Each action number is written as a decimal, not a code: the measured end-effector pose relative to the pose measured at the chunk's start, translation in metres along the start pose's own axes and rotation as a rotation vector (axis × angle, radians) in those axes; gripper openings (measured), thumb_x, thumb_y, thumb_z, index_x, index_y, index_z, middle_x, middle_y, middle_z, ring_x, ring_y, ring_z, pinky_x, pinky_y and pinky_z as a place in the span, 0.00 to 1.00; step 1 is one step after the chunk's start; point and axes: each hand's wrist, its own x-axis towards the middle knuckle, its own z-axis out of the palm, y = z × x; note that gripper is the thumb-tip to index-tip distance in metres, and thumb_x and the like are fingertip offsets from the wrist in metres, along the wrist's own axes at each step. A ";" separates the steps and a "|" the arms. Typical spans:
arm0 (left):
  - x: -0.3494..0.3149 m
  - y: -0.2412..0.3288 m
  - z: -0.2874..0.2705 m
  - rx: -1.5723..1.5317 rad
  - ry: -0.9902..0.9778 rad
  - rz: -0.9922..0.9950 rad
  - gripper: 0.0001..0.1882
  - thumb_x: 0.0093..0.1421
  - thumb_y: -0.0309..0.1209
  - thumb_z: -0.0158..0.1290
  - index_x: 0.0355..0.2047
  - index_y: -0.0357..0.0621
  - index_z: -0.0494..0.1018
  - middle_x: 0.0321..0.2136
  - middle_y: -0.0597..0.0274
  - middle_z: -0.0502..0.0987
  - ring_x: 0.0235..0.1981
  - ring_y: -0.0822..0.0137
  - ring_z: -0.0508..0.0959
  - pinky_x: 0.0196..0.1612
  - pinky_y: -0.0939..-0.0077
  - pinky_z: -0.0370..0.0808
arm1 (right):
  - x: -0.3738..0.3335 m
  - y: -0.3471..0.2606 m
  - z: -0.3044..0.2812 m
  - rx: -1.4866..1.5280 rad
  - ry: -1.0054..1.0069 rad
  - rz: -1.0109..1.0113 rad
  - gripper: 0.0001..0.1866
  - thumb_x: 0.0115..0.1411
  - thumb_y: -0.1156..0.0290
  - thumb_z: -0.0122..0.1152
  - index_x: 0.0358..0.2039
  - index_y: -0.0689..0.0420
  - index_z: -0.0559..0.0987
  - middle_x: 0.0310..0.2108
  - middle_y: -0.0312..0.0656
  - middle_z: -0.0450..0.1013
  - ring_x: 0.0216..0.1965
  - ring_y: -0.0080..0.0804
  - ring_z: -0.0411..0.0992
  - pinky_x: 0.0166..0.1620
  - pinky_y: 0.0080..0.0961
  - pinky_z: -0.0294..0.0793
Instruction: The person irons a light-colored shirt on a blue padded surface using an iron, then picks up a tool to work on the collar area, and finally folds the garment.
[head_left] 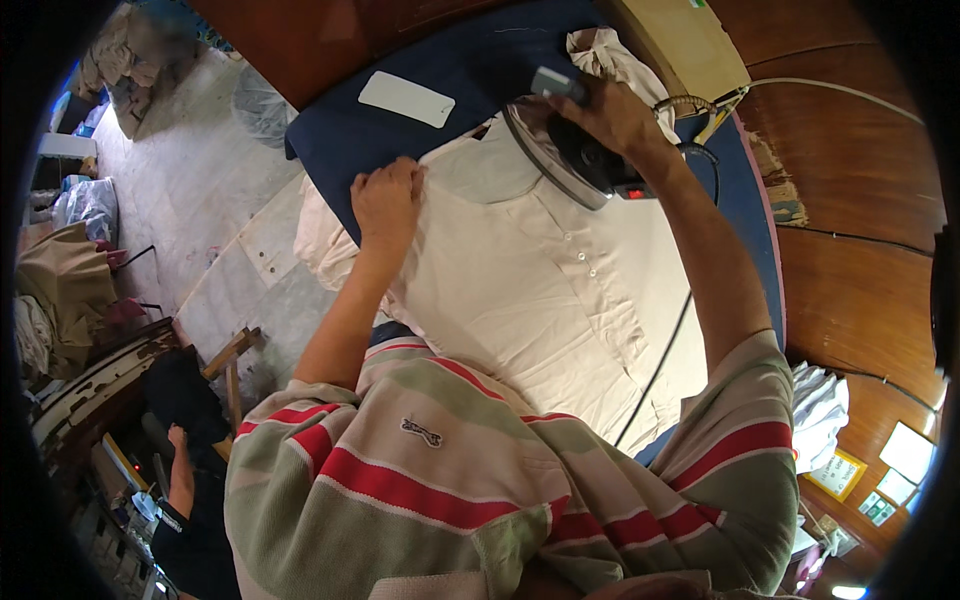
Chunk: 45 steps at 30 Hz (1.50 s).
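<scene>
A cream button-up shirt [480, 270] lies spread front up over a dark blue padded ironing surface [330, 120]. My right hand [615, 115] is wrapped round the handle of a clothes iron [565, 160], whose soleplate rests near the shirt's collar and upper placket. A small red light glows at the iron's heel. On the left, my left hand [387, 200] has its fingers curled at the shirt's shoulder edge, pinching the cloth. One sleeve [325, 235] hangs over the left side of the surface. Small wrinkles show along the button placket.
Beyond my left hand lies a white card [407, 99]. Crumpled cream cloth [610, 55] sits behind the iron. The iron's cord [710, 170] runs along the right side near a brown wooden panel [850, 180]. Another person's arm [180, 475] shows at lower left.
</scene>
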 end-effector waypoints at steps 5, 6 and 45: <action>0.012 -0.013 -0.001 0.052 0.018 -0.087 0.11 0.57 0.40 0.51 0.23 0.49 0.70 0.19 0.61 0.76 0.21 0.59 0.76 0.34 0.65 0.68 | 0.006 -0.016 -0.009 -0.071 -0.079 -0.024 0.36 0.53 0.36 0.48 0.32 0.63 0.78 0.29 0.57 0.75 0.36 0.53 0.74 0.39 0.40 0.74; 0.013 -0.013 -0.001 0.078 0.044 -0.084 0.11 0.57 0.40 0.51 0.22 0.48 0.70 0.19 0.61 0.76 0.22 0.59 0.76 0.34 0.65 0.68 | 0.010 -0.016 -0.009 -0.058 -0.096 0.013 0.36 0.53 0.37 0.48 0.32 0.63 0.77 0.29 0.57 0.75 0.36 0.53 0.74 0.39 0.39 0.74; -0.099 -0.076 -0.015 -1.073 -0.180 -0.522 0.16 0.63 0.41 0.46 0.29 0.40 0.70 0.21 0.65 0.71 0.23 0.75 0.68 0.29 0.76 0.66 | -0.033 -0.193 0.004 0.250 -0.256 0.053 0.28 0.53 0.46 0.54 0.39 0.61 0.72 0.29 0.53 0.75 0.33 0.51 0.75 0.39 0.42 0.72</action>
